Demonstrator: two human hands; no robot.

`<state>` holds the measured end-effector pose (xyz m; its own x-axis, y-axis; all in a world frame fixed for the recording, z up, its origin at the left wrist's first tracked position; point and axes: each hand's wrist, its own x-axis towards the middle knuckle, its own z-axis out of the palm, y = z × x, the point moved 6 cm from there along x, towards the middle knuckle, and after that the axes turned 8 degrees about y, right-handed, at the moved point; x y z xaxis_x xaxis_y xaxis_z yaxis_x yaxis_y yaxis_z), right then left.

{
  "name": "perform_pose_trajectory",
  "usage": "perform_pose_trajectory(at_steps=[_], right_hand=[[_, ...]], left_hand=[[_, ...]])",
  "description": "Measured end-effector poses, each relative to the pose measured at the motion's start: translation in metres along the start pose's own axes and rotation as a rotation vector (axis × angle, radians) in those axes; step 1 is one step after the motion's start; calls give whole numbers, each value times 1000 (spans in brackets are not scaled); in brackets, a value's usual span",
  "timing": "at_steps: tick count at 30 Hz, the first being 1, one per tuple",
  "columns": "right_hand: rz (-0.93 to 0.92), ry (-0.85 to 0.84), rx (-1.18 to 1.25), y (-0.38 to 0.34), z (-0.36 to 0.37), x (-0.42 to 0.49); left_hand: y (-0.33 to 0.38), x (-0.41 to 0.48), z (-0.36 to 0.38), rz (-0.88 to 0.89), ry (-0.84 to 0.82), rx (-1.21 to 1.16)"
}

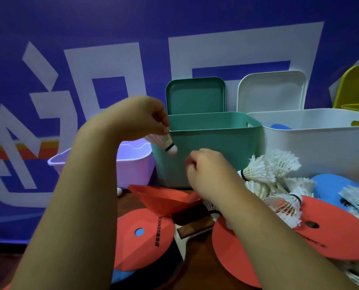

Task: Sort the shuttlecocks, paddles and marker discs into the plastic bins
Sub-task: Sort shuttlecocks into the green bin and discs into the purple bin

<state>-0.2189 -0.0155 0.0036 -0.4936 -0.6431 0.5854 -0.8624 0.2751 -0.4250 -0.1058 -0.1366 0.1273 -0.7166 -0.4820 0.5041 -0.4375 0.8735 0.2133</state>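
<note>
- The left hand (145, 118) hangs at the near-left corner of the green bin (216, 141). Its thumb and fingertips pinch the feather skirt of a shuttlecock (164, 142), whose cork points down and right, just outside the rim.
- The right hand (205, 170) sits lower, in front of the green bin's near wall. Its fingers are curled and bunched together, but the tips are blurred and I cannot tell whether they hold anything.
- The green bin's mouth is open, and the air between the two hands is free. Its green lid (195, 95) stands upright behind the far rim, and the near wall hides its floor.
- Just right stands the white bin (321, 143), with a white lid (272, 91) propped behind it. A blue disc (281, 127) shows above its rim.
- The lilac bin (132, 162) sits left and lower, partly hidden by the left forearm.
- A yellow bin (356, 88) is cut off by the right edge.
- A pile of shuttlecocks (275, 176) crowds the white bin's near wall and spills onto the right red disc (331, 237).
- A paddle handle (195, 226) lies between that disc and the left red disc (145, 237), which covers most of the blade.
- A folded red disc (164, 197) lies near the green bin's base.
</note>
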Motion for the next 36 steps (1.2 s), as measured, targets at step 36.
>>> perform_pose_trajectory(at_steps=[36], right_hand=[[50,-96,-33,17,-18,13]], left_hand=[[-6,2,16,-113,38,-63]])
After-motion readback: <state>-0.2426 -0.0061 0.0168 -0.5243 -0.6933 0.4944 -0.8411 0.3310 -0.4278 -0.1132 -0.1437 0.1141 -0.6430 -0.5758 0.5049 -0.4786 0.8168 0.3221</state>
